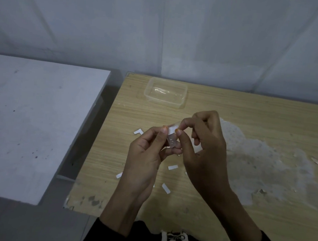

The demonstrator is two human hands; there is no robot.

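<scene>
Both hands meet above the middle of a wooden table (pixel 230 110). My left hand (pixel 148 157) holds a small clear plastic piece (pixel 172 141) between thumb and fingers. My right hand (pixel 203 148) pinches a small white strip (pixel 172 129) at the top of that piece with thumb and forefinger. Several white paper strips (pixel 172 167) lie scattered on the table under and around the hands. What the piece is exactly stays unclear, since the fingers cover much of it.
A clear rectangular plastic container (pixel 165 92) stands at the back of the table. A pale, rough worn patch (pixel 264 165) spreads across the table's right side. A white board (pixel 32 121) lies to the left, across a dark gap. A grey wall stands behind.
</scene>
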